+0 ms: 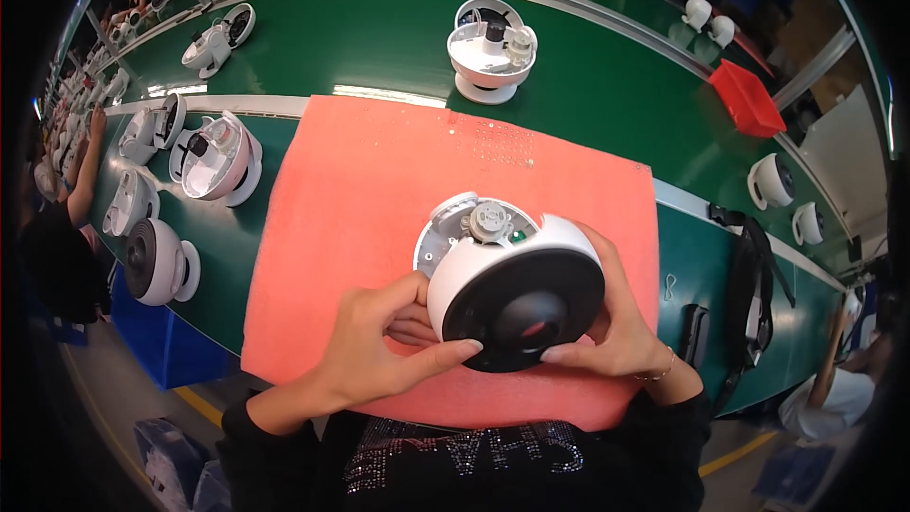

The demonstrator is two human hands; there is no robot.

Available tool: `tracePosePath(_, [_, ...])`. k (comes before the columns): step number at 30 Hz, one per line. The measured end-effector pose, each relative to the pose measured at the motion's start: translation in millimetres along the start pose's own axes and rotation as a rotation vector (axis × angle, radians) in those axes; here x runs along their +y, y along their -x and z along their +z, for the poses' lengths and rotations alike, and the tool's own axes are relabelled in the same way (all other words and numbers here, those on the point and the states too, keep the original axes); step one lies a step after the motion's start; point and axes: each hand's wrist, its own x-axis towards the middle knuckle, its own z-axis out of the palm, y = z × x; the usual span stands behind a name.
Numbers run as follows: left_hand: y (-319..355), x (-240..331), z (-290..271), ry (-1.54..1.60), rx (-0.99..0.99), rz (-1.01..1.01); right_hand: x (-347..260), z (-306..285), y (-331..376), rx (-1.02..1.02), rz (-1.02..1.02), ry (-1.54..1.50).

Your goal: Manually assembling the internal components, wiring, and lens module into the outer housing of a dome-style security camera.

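Observation:
Between my hands is a white, rounded camera housing (450, 286) with a black round front (512, 308) facing me. Its far side is opened up, showing a grey round motor part (490, 222) and a bit of green board inside. My left hand (384, 337) grips the lower left rim, thumb on the black face and fingers curled behind. My right hand (616, 332) wraps the right side, its thumb on the lower edge of the black face. The housing is held over a pink foam mat (351, 190); whether it touches the mat is hidden.
Opened housings (223, 156) and a closed one (156, 261) stand at the left; another opened unit (491, 52) sits beyond the mat. Small screws (502, 144) lie on the mat's far part. A red bin (747, 98) and a black strap (749, 294) are at right. Other people work at both sides.

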Motion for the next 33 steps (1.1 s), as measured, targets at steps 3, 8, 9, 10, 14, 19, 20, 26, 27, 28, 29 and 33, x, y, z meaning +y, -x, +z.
tracePosePath(3, [-12, 3, -9, -0.212, 0.042, 0.072, 0, -9, -9, 0.089, 0.041, -0.255])
tracePosePath(8, [-11, -18, -13, -0.749, 0.214, 0.448, 1, -21, -11, 0.188, 0.304, -0.499])
tracePosePath(9, [-10, -22, -7, -0.786, 0.153, 0.430, 1, -21, -11, 0.180, 0.312, -0.515])
tracePosePath(10, [-8, -24, -3, -0.824, 0.092, 0.406, 0, -21, -11, 0.178, 0.317, -0.514])
tracePosePath(14, [-5, -28, 3, -0.813, -0.022, 0.402, 2, -26, -12, 0.128, 0.203, -0.356])
tracePosePath(19, [-2, -38, -10, -0.735, -0.040, 0.404, -16, -12, -14, 0.013, 0.103, -0.021])
tracePosePath(20, [-3, -43, -15, -0.687, -0.062, 0.374, -17, -10, -17, -0.029, 0.114, 0.090])
tracePosePath(26, [-9, -38, -39, -0.350, -0.017, 0.151, -19, -5, -31, -0.041, 0.267, 0.034])
tracePosePath(27, [-13, -38, -42, -0.146, 0.000, 0.073, -19, -4, -32, -0.035, 0.293, 0.029])
tracePosePath(28, [-15, -28, -42, -0.148, 0.006, 0.074, -21, -3, -33, -0.032, 0.318, 0.023])
tracePosePath(29, [-19, -14, -41, -0.264, -0.026, 0.075, -22, -4, -33, -0.029, 0.320, 0.024])
tracePosePath(33, [-25, 1, -35, -0.618, -0.031, 0.195, -24, -5, -34, -0.012, 0.301, 0.222])
